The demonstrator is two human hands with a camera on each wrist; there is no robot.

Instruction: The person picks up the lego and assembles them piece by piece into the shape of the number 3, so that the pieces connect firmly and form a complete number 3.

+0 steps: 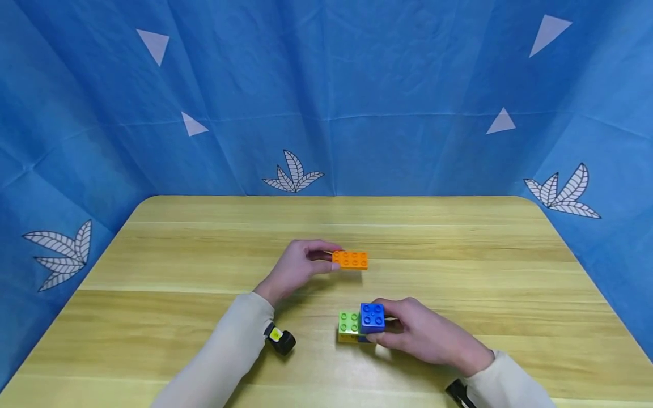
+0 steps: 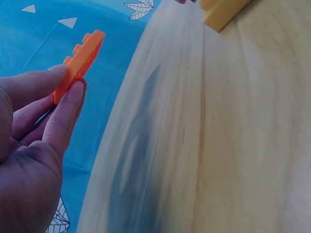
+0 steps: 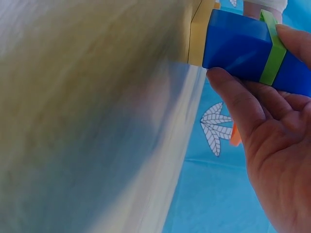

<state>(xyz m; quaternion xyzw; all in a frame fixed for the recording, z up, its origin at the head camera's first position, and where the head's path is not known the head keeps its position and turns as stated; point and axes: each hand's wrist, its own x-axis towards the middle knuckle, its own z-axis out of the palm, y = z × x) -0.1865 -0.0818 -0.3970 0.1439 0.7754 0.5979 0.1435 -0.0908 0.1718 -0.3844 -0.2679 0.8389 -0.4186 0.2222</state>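
Observation:
My left hand (image 1: 298, 266) pinches a thin orange building brick (image 1: 354, 260) by its left end, between thumb and fingers, studs facing up. The left wrist view shows that brick held above the table. Nearer me, my right hand (image 1: 425, 331) holds a brick stack from its right side. On top of the stack is a blue brick (image 1: 372, 318), set on the right part of a thin green brick (image 1: 348, 324). Beneath the green one, the right wrist view shows another blue brick (image 3: 238, 46) and a yellow brick (image 3: 198, 36) at the bottom.
A wooden table (image 1: 178, 340) with rounded far corners lies under both hands. Behind and beside it hangs a blue cloth (image 1: 326, 68) printed with white triangles and leaves. Black wrist cameras (image 1: 283, 341) sit on the pale sleeves (image 1: 224, 351).

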